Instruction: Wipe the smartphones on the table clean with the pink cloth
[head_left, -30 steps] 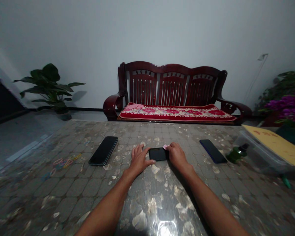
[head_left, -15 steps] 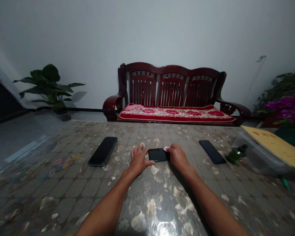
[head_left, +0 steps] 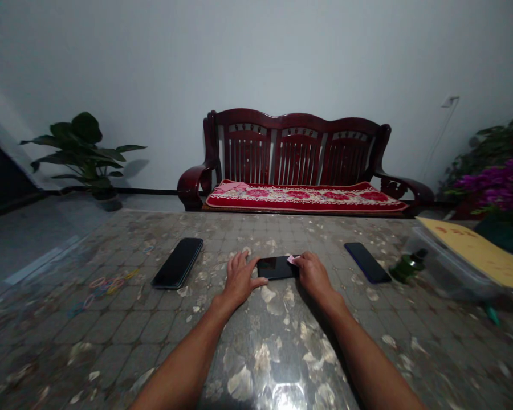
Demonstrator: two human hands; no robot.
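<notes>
two hands at a black phone (head_left: 276,268) on the tabletop (head_left: 277,228), a pink scrap at its right end.
the phone lies flat, screen up, between the hands, which are apart from each other: the left hand (head_left: 239,279) clamps its left end between thumb and fingers, the right hand (head_left: 315,278) pinches the pink scrap (head_left: 291,259) against the glass. a larger phone (head_left: 178,263) lies to the left, near some rubber bands (head_left: 106,283); a blue-edged phone (head_left: 367,263) lies to the right, just beside a green bottle (head_left: 407,269).
</notes>
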